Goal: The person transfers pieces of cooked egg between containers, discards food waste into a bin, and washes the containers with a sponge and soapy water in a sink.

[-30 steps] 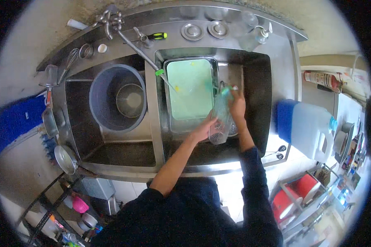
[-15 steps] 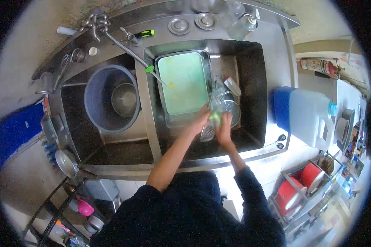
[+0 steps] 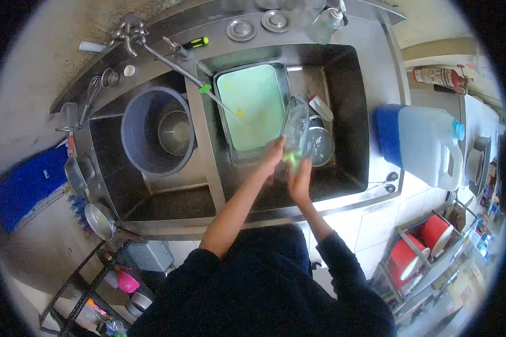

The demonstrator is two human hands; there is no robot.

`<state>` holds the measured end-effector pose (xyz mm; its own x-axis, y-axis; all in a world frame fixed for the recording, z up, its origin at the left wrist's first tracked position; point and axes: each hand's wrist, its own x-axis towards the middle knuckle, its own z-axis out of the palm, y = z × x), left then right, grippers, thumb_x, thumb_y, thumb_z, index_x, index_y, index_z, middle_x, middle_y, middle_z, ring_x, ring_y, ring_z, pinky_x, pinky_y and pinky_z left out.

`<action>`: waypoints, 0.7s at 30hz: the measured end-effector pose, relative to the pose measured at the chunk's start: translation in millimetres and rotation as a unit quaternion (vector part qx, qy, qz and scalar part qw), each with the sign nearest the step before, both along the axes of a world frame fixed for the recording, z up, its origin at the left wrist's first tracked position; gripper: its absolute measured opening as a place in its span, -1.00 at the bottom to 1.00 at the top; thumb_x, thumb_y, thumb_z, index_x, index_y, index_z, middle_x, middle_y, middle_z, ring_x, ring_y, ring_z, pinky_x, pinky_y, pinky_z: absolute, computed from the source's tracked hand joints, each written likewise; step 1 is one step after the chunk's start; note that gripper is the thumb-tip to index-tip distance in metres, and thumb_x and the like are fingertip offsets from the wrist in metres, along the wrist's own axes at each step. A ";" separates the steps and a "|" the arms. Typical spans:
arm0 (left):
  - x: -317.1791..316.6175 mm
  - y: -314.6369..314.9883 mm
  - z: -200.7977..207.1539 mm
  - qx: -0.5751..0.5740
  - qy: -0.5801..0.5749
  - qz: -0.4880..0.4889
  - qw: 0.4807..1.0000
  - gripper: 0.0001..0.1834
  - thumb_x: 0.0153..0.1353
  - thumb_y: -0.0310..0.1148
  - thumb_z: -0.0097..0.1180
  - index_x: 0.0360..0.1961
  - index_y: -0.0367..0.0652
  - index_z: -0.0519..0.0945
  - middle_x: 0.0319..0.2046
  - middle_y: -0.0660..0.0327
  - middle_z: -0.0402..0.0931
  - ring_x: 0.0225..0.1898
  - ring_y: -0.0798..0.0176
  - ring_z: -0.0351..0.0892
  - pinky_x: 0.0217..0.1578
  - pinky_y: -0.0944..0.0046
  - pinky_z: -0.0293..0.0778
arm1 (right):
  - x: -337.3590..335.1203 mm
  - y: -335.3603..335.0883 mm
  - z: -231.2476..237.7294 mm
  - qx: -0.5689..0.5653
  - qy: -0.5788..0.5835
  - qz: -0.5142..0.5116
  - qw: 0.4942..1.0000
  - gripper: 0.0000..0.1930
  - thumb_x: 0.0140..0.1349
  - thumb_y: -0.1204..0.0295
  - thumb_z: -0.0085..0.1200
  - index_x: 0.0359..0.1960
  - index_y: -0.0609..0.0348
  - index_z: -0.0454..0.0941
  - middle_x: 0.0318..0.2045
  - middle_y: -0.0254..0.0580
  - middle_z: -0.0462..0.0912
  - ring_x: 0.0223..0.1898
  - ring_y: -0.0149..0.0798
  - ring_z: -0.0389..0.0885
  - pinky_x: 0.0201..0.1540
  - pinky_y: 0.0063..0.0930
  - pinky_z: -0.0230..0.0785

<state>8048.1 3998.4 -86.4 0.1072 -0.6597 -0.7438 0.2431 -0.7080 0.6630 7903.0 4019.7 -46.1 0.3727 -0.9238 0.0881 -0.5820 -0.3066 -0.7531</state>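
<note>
Grater (image 3: 296, 120) over the sink (image 3: 348, 121), one o'clock from the left hand (image 3: 273, 155), whose fingers grip its near end; right hand (image 3: 300, 178), fingers closed around a blurred green sponge (image 3: 292, 159).

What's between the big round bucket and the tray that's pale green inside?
In the head view, the sink's metal divider lies between the bucket and the tray; the faucet pipe slants across above it.

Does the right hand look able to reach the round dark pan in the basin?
Probably yes: the round dark pan lies just beyond the right hand, its right side uncovered, though that hand seems busy with a green scrubber.
</note>
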 end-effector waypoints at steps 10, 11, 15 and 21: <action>4.7 31.4 -4.1 0.153 -0.010 -0.107 0.982 -0.23 0.31 0.20 -0.15 0.27 -0.26 0.30 0.19 0.02 0.35 0.22 0.12 0.30 0.20 0.14 0.22 | 18.9 -112.5 -66.1 0.119 0.049 -0.140 0.982 -0.48 0.24 0.45 0.01 0.17 0.47 0.15 0.05 0.44 0.30 0.09 0.40 0.27 0.19 0.08 0.12; -0.4 27.6 -3.3 0.155 0.021 -0.138 0.978 -0.26 0.32 0.17 -0.12 0.26 -0.24 0.31 0.17 0.05 0.38 0.19 0.14 0.33 0.18 0.15 0.24 | 8.6 -112.6 -77.7 0.094 0.052 -0.177 0.978 -0.49 0.22 0.47 -0.02 0.15 0.50 0.16 0.05 0.41 0.32 0.07 0.38 0.27 0.18 0.07 0.10; 6.0 22.4 -5.1 -0.060 0.090 0.082 0.991 -0.40 0.33 -0.03 0.02 0.24 -0.20 0.31 0.11 0.20 0.41 0.11 0.29 0.37 0.12 0.23 0.29 | 10.7 -34.6 -75.4 0.016 -0.002 -0.126 0.992 -0.54 0.19 0.51 -0.02 0.10 0.50 0.21 0.01 0.41 0.33 0.04 0.37 0.28 0.14 0.09 0.10; 8.2 46.0 -12.3 -0.063 -0.027 0.062 0.996 -0.33 0.27 -0.13 0.12 0.31 -0.17 0.22 0.15 0.25 0.36 0.08 0.30 0.38 0.12 0.26 0.29 | 21.3 -38.0 -51.7 -0.070 0.018 -0.008 0.997 -0.58 0.06 0.64 -0.06 0.02 0.41 0.25 -0.04 0.35 0.27 0.01 0.36 0.24 0.11 0.13 0.09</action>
